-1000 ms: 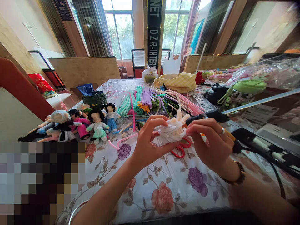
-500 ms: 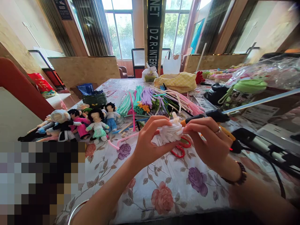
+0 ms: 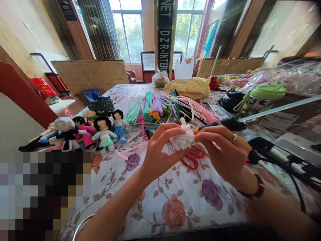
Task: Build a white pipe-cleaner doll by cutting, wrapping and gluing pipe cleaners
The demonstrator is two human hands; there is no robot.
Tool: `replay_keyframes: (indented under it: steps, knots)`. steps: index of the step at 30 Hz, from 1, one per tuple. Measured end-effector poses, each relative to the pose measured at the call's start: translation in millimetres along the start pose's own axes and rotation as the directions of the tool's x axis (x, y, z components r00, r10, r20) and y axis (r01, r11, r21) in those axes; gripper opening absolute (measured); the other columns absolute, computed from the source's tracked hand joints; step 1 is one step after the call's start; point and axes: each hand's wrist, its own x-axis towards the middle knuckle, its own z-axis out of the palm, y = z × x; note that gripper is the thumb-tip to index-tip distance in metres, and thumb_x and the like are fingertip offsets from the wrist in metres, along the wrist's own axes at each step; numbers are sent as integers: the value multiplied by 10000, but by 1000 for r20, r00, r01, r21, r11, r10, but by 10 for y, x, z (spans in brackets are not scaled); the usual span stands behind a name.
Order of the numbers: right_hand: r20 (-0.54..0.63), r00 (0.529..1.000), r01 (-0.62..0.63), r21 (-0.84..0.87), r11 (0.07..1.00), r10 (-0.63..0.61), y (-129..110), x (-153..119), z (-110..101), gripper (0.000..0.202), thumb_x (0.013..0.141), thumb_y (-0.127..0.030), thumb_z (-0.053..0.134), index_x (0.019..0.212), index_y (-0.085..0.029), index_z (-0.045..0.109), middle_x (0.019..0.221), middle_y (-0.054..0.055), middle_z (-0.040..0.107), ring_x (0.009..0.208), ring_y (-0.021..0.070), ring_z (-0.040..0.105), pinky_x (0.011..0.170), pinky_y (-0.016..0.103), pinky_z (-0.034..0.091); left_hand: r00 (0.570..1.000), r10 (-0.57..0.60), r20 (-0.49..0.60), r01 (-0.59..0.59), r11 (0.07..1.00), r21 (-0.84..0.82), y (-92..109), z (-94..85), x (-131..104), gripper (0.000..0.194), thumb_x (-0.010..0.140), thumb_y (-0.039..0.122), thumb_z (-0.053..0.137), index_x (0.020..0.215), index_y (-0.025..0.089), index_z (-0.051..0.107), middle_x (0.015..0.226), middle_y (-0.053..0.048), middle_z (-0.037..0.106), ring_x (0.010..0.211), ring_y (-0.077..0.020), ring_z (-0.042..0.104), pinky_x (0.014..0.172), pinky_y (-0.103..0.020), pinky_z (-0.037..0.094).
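A fuzzy white pipe-cleaner bundle [image 3: 182, 139], with a pale nub on top, is held above the table between both hands. My left hand [image 3: 160, 150] closes around its left side, fingers over the top and thumb underneath. At the bundle's right edge, the pinched fingers of my right hand [image 3: 219, 150] touch it; the fingertips are partly hidden. Red-handled scissors [image 3: 197, 152] lie on the cloth just below and behind the bundle. Behind my right hand rests an orange and black glue gun [image 3: 229, 124] with a long clear glue stick [image 3: 278, 109].
Piles of coloured pipe cleaners [image 3: 160, 107] lie behind the hands. Several finished dolls [image 3: 102, 134] sit at the left beside a dark green basket [image 3: 101, 106]. A yellow checked pouch [image 3: 188, 87] is farther back. A green-lidded bottle [image 3: 268, 92] and a black cable [image 3: 292, 177] are at the right.
The white bundle has turned slightly in my hands, its nub now tipping a little left and standing more upright. Both hands stay nearly in place.
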Motion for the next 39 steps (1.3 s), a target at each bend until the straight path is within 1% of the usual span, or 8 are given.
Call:
replay_keyframes:
  steps: [3, 6, 8, 18, 26, 31, 34, 39]
  knots:
    - [-5, 975, -219, 113, 969, 221, -21, 24, 17, 91, 824, -165, 619, 805, -249, 649, 787, -7, 678, 705, 137, 647, 655, 280, 539, 1000, 2, -28, -1, 1000, 23, -5, 3, -2, 452, 680, 179, 739, 1095, 267, 581, 1102, -49, 562, 1020, -166, 558, 698, -231, 548]
    - [54, 870, -484, 289, 826, 491, -54, 65, 26, 27, 820, -254, 633, 839, -235, 642, 799, 5, 699, 695, 152, 671, 656, 308, 576, 997, 6, -75, -5, 1000, 11, -15, 6, -1, 452, 679, 172, 740, 1087, 269, 573, 1112, -46, 553, 1039, -172, 553, 689, -233, 553]
    - [86, 814, -563, 361, 743, 574, -93, 92, 24, 44, 818, -267, 636, 836, -227, 637, 797, 15, 718, 687, 157, 688, 644, 305, 594, 995, 9, -103, -10, 1000, -5, -23, 6, 2, 451, 672, 164, 744, 1074, 269, 570, 1118, -45, 544, 1044, -177, 552, 694, -248, 561]
    - [178, 745, -663, 298, 687, 642, -222, 78, 6, 202, 762, -339, 691, 936, -239, 705, 904, 30, 748, 773, 184, 712, 609, 273, 610, 987, 15, -158, -24, 998, -55, -56, 21, -1, 475, 650, 135, 754, 1049, 273, 537, 1114, -26, 506, 1048, -165, 535, 694, -248, 560]
    - [235, 722, -692, 266, 671, 651, -229, 92, -12, 325, 693, -346, 744, 999, -242, 719, 870, 25, 759, 745, 215, 726, 648, 328, 626, 994, 9, -110, -3, 998, 63, -33, 6, 3, 455, 647, 136, 759, 1026, 263, 541, 1093, -39, 537, 1016, -178, 548, 667, -252, 531]
    - [239, 637, -771, 201, 605, 733, -275, 108, -19, 383, 686, -404, 737, 1033, -245, 709, 909, 29, 754, 768, 230, 725, 679, 353, 627, 993, 69, -99, -52, 985, 166, -30, 3, 13, 397, 700, 133, 714, 1034, 241, 529, 1076, -42, 534, 1009, -162, 556, 715, -266, 537]
    - [297, 588, -808, 259, 530, 752, -294, 132, -20, 340, 677, -381, 746, 995, -264, 718, 937, 18, 748, 803, 229, 722, 694, 341, 628, 993, 88, -82, -70, 976, 205, -20, 6, 16, 361, 718, 131, 697, 1022, 231, 531, 1065, -42, 530, 1004, -156, 568, 772, -295, 543]
    - [341, 566, -820, 325, 471, 751, -275, 138, -15, 293, 668, -350, 757, 952, -287, 723, 927, 8, 748, 831, 232, 719, 699, 338, 631, 995, 87, -42, -74, 966, 246, 0, 4, 22, 351, 720, 120, 691, 1018, 231, 541, 1053, -40, 532, 991, -152, 580, 806, -315, 547]
